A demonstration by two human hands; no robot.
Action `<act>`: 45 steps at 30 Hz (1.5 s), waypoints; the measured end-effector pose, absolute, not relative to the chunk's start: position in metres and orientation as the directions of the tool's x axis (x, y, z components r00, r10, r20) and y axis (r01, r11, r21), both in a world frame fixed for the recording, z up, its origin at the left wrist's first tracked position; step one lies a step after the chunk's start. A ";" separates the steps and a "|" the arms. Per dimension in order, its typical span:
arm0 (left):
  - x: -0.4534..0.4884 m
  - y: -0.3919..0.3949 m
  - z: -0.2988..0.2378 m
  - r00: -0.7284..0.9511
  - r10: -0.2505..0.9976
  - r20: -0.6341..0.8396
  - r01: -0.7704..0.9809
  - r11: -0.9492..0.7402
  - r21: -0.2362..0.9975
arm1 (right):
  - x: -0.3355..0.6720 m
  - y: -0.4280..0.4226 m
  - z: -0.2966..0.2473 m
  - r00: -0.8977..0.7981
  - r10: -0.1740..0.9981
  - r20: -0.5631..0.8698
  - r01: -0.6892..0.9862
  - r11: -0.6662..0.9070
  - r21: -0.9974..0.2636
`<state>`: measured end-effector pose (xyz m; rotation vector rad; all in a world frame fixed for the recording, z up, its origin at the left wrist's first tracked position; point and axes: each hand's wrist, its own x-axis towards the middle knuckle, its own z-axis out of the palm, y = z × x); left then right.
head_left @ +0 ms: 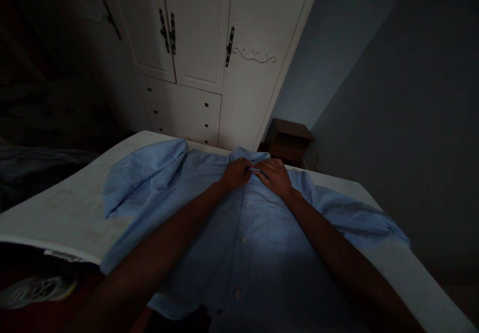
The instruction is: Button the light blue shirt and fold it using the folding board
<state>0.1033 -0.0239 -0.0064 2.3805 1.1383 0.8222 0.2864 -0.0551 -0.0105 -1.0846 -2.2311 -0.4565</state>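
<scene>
A light blue button-up shirt [277, 253] lies front side up on a white table [63, 208], its collar toward the far edge and its sleeves out to both sides. Just below the collar, my left hand [236, 173] pinches the front placket. My right hand [274, 176] grips the same strip from the other side, its fingers close to the left ones. A fold of cloth shows between the fingertips; whether a button is there is hidden. Further down, several pale buttons run along the placket, and a chest pocket sits right of them.
A white wardrobe [194, 34] with dark handles and drawers stands behind the table. To its right is a small brown cabinet [290, 138] by a grey wall. A shoe [39, 290] rests on the red floor at lower left. The room is dim.
</scene>
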 end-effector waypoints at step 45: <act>0.099 -0.033 -0.001 0.538 0.737 0.409 0.586 -0.676 0.447 | 0.293 -0.052 -0.014 -0.484 0.570 0.664 0.747 0.665 -0.025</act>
